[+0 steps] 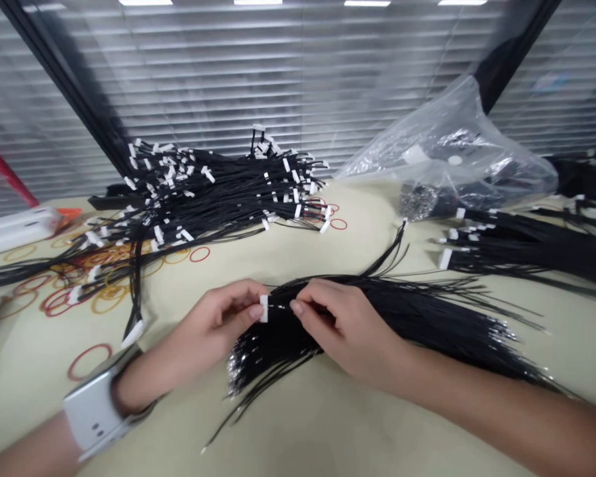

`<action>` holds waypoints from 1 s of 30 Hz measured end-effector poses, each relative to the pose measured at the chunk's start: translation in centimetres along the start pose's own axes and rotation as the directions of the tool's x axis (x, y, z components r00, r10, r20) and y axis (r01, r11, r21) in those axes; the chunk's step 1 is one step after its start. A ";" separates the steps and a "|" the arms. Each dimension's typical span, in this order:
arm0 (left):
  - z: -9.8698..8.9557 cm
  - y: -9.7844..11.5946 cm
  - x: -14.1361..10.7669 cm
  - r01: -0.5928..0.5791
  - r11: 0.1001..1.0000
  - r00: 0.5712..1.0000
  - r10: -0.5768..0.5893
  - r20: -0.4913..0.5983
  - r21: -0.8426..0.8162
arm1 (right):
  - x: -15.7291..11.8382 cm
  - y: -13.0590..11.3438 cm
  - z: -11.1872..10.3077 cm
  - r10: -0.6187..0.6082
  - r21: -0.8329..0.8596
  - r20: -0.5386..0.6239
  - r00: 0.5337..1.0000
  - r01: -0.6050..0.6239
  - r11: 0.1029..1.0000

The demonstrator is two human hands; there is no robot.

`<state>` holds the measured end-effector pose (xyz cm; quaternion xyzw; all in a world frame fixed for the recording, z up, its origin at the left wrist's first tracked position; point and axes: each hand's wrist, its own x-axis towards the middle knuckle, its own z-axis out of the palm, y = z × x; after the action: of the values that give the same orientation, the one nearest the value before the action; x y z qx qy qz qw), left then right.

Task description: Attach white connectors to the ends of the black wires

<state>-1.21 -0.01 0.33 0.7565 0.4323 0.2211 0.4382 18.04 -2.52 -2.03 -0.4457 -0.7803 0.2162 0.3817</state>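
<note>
Between the thumb and fingers of my left hand [231, 315] is a small white connector [264, 309], held upright. My right hand [345, 321] pinches a thin black wire just right of it, and a bright metal tip points at the connector. Whether that tip has entered the connector I cannot tell. Beneath both hands lies a thick bundle of black wires [427, 318] with shiny metal terminals [234, 374] at its ends. A grey device is strapped to my left wrist.
A heap of black cables with white connectors [218, 185] lies at the back left. Red and yellow rubber bands [90, 361] are scattered at left. A clear plastic bag [457, 152] with wires stands at back right, near another cable bundle [536, 248]. Window blinds rise behind.
</note>
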 end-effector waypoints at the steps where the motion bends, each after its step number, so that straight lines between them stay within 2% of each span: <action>1: 0.0 0.0 0.0 0.003 1.000 1.000 -0.003 0.001 -0.009 | 0.0 0.0 0.0 0.003 0.003 0.000 1.000 -0.003 1.000; 10: 0.1 0.2 0.1 0.016 0.999 1.000 -0.015 0.014 -0.049 | 0.0 -0.2 0.0 -0.009 -0.019 -0.005 1.000 0.009 1.000; 23: 0.7 0.3 -0.3 0.021 0.999 1.000 -0.021 0.012 -0.041 | 0.0 0.2 0.3 -0.111 -0.081 0.053 0.992 0.115 0.990; 30: 1.0 0.5 -0.3 0.033 0.994 0.999 -0.030 0.028 -0.107 | -0.1 0.0 0.1 -0.086 -0.069 0.049 0.995 0.089 0.994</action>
<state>-0.48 -0.87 0.24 0.7276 0.4259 0.2271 0.4875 17.99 -2.56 -2.13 -0.4193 -0.8149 0.1815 0.3566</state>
